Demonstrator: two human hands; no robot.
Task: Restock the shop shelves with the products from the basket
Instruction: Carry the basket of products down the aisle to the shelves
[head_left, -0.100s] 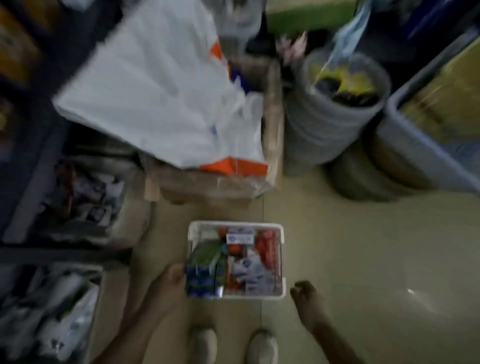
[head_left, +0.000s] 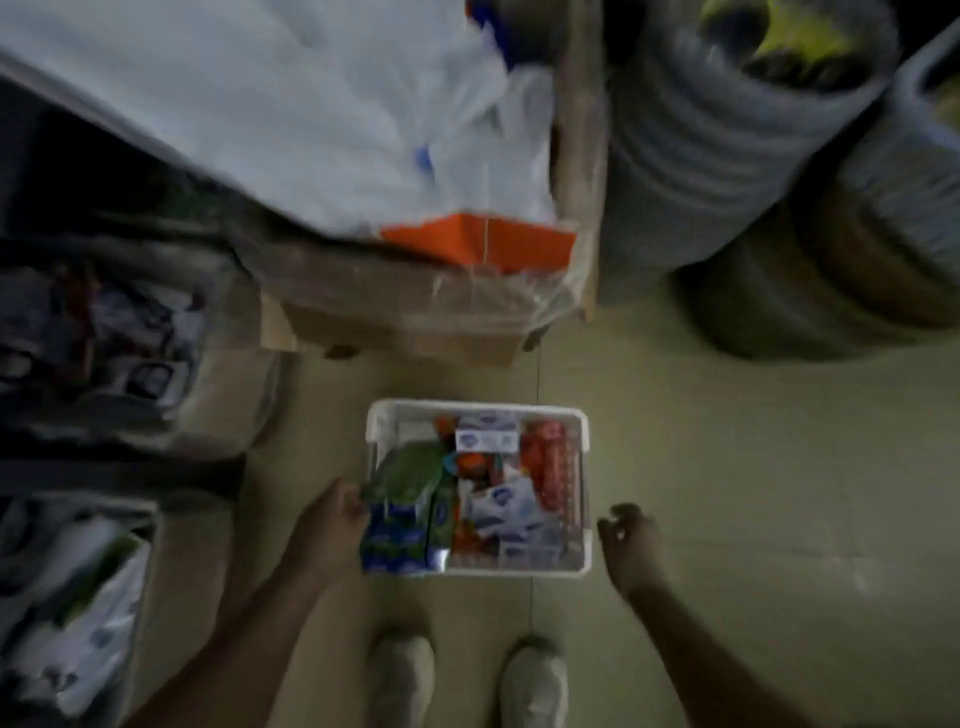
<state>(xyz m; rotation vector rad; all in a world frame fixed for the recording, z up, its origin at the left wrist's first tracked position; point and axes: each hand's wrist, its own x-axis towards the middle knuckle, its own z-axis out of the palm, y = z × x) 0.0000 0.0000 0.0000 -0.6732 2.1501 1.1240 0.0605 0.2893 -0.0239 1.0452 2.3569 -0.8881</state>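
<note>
Basket: a white plastic basket (head_left: 478, 410) sits on the floor just beyond the person's two shoes, between the two hands
Contents: a green packet (head_left: 410, 475) and a blue packet (head_left: 395, 540) at the left side, white sachets (head_left: 511, 506) in the middle, a red pack (head_left: 545, 462) along the right wall, a white and blue box (head_left: 485, 436) toward the far side; print is too blurred to read
Left hand: the left hand (head_left: 335, 519) is at the basket's left edge, touching the green and blue packets; blur hides whether its grip is closed on them, so I cannot tell
Right hand: the right hand (head_left: 631, 540) hangs just right of the basket, apart from it, fingers loosely curled, grip slack and holding nothing
Floor: pale green floor (head_left: 727, 493) with a thin seam running under the basket
Far side: a cardboard box (head_left: 405, 312) wrapped in clear film, with a white sack (head_left: 270, 114) bearing an orange band lying on top
Far right: grey ribbed tubs (head_left: 727, 130) standing close together
Left: shelf bins (head_left: 104, 338) with blurred packets
</note>
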